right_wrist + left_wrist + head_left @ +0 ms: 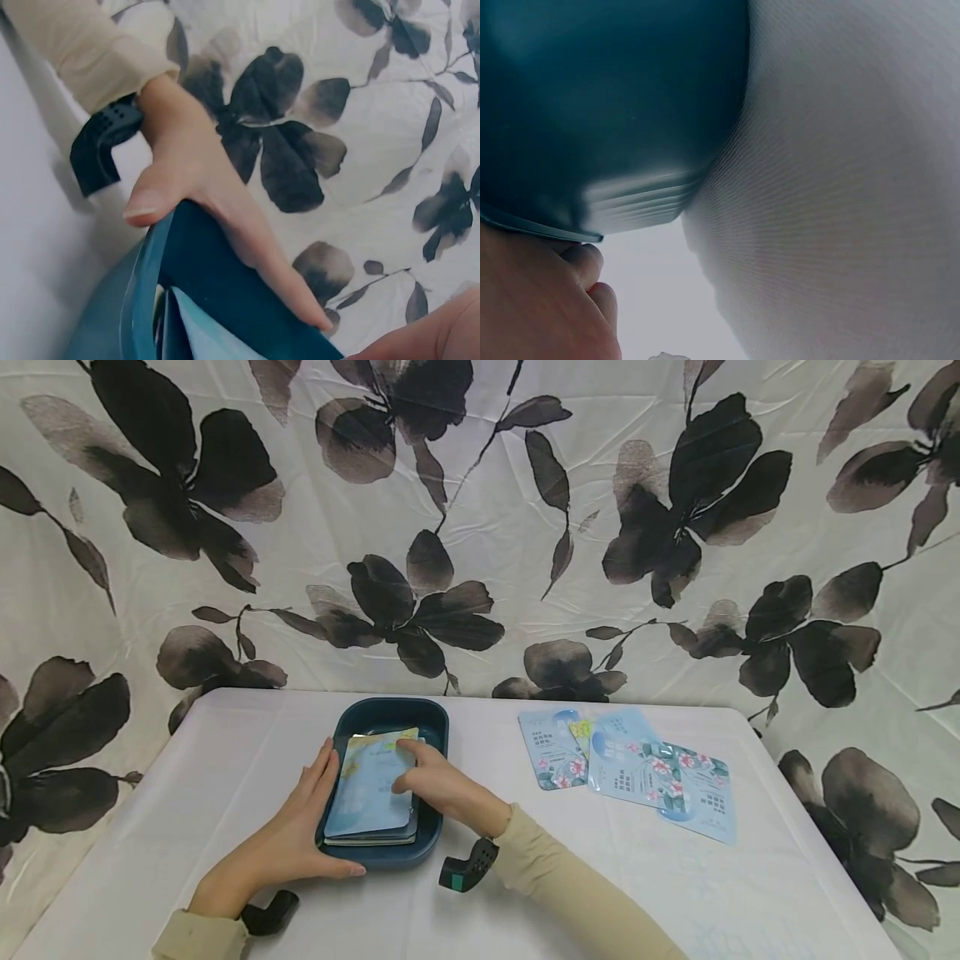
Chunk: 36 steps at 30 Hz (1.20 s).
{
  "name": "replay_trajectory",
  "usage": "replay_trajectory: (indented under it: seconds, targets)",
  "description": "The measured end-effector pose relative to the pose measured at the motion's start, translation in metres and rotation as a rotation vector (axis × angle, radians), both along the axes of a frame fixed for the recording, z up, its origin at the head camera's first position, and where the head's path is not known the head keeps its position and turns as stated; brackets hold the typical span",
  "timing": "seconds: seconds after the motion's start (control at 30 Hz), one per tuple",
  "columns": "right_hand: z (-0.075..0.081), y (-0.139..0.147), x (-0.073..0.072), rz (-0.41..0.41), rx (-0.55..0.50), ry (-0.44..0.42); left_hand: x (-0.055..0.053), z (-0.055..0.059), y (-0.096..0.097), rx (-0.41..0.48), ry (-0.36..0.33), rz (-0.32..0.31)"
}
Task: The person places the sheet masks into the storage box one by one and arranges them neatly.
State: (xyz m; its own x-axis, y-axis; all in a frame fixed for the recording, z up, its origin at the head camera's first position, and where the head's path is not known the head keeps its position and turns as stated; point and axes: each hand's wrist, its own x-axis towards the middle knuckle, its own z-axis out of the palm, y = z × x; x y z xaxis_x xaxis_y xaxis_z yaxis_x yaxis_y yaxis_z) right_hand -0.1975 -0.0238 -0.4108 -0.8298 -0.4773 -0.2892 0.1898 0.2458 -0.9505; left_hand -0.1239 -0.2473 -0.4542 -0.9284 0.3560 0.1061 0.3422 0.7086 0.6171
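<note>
A dark teal plastic tray (pixel 429 852) stands on the table and holds a stack of light blue sheet mask packets (pixel 365 797). The top packet has a yellowish upper end. My left hand (pixel 288 831) rests along the tray's left side, its fingers straight and its thumb out along the near edge. In the right wrist view, that left hand (pixel 202 176) lies over the rim. My right hand (pixel 442 781) reaches in from the right and grips the stack near its upper right part, finger and thumb on the top packet. Its remaining fingers are hidden.
To the right lie several loose packets (pixel 637 764), fanned and overlapping, blue with pink flowers. A white cloth covers the table (pixel 480 910). Behind its far edge hangs a white curtain (pixel 525 635) with dark flowers.
</note>
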Motion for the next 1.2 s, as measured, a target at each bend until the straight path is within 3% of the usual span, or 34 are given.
replay_trajectory:
  seconds: [0.5,0.77,0.97,1.2]
  targets:
    - [0.011,0.009,0.000,-0.055,-0.120,-0.047,0.001,0.003,0.002,0.003,-0.025,0.013]
    - [0.017,0.028,-0.004,-0.033,-0.209,0.029,0.001,0.004,0.003,-0.007,-0.037,0.027]
    - [0.016,0.051,-0.007,-0.033,-0.250,0.107,0.001,0.002,0.002,-0.017,-0.002,0.018]
    - [0.015,0.087,-0.011,-0.119,-0.272,0.174,0.004,0.002,0.004,-0.033,0.009,0.034]
